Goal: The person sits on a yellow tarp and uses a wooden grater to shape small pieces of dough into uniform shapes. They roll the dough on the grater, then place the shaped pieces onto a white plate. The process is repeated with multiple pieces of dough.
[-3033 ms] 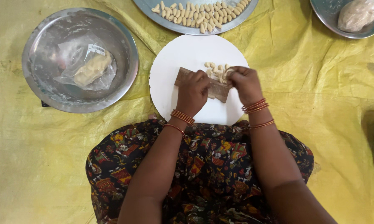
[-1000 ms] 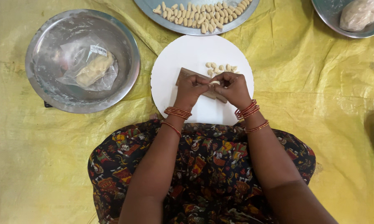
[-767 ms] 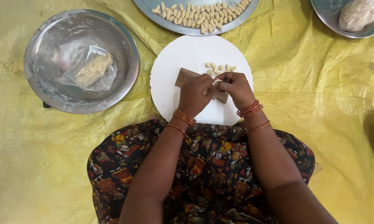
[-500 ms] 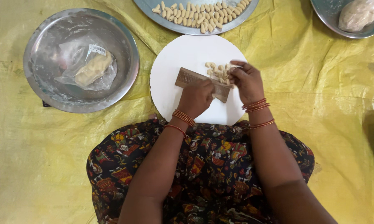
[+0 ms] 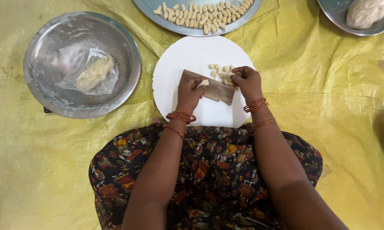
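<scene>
A round white board [image 5: 183,57] lies on the yellow sheet in front of my lap. On it rests a small brown ridged wooden paddle [image 5: 215,90]. My left hand [image 5: 189,90] holds the paddle's left end, with a small piece of pale dough [image 5: 203,83] at its fingertips. My right hand [image 5: 246,81] is at the paddle's right end, fingers pinched among a small pile of shaped dough pieces [image 5: 221,71] on the board.
A steel plate [image 5: 243,19] at the top holds several shaped dough pieces. A large steel bowl [image 5: 43,47] at left holds dough in a plastic bag [image 5: 89,73]. Another steel bowl [image 5: 332,17] at top right holds a wrapped dough lump [image 5: 365,12].
My right hand has moved from the middle of the paddle out to the pile at its right end. A fresh piece of dough now sits by my left fingertips.
</scene>
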